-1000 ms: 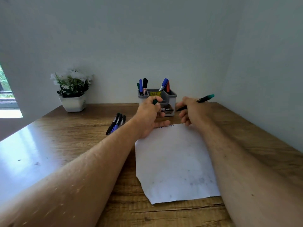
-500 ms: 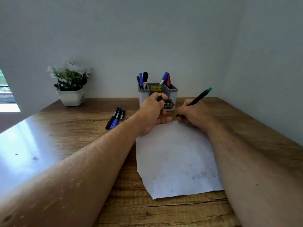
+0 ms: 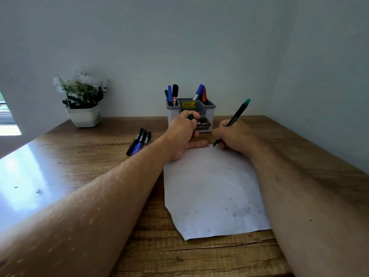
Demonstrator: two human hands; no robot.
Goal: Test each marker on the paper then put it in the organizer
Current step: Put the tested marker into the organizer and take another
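Observation:
A white sheet of paper (image 3: 213, 188) lies on the wooden table (image 3: 83, 156). My right hand (image 3: 233, 137) grips a thin black marker with a teal end (image 3: 238, 112), its tip touching the paper's far edge. My left hand (image 3: 184, 132) rests on the paper's far left corner and pinches the marker's green cap (image 3: 191, 117) between thumb and finger. The grey organizer (image 3: 209, 110) stands just behind both hands with several markers upright in it. Three loose markers (image 3: 139, 141) lie together left of my left hand.
A white pot of white flowers (image 3: 82, 100) stands at the back left of the table. Walls close off the back and the right side. Strong glare covers the table's left part.
My right hand has lowered the marker from mid-air and tilted it upright, so its tip now touches the paper's far edge. My left hand has kept the cap and stayed on the corner.

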